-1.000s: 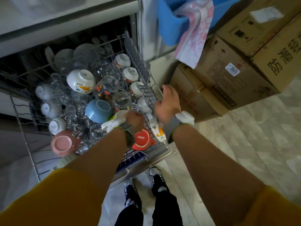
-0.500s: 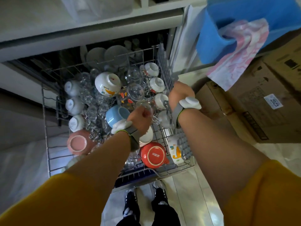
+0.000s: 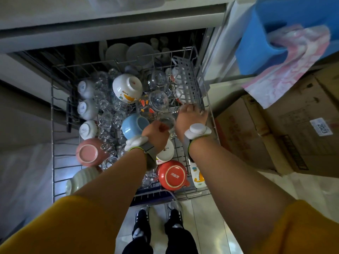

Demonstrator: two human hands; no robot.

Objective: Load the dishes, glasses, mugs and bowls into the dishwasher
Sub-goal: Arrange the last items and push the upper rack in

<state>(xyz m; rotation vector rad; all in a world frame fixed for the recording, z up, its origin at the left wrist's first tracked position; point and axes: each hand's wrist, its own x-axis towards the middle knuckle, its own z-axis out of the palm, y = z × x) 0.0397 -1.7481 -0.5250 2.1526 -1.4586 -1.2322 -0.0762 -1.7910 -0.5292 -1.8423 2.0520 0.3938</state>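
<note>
Left hand (image 3: 156,133) pinches clear glass (image 3: 166,121); right hand (image 3: 191,115) grips grey fold-down shelf (image 3: 189,85) in rack (image 3: 53,125).

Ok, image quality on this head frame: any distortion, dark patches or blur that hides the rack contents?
Head view: strong wide-angle bending at the edges; the dishwasher cavity behind the rack is dark, so the plates there read dimly; clear glasses merge into glinting clutter; the glass by the left hand is faint; right hand is sharp.
</note>
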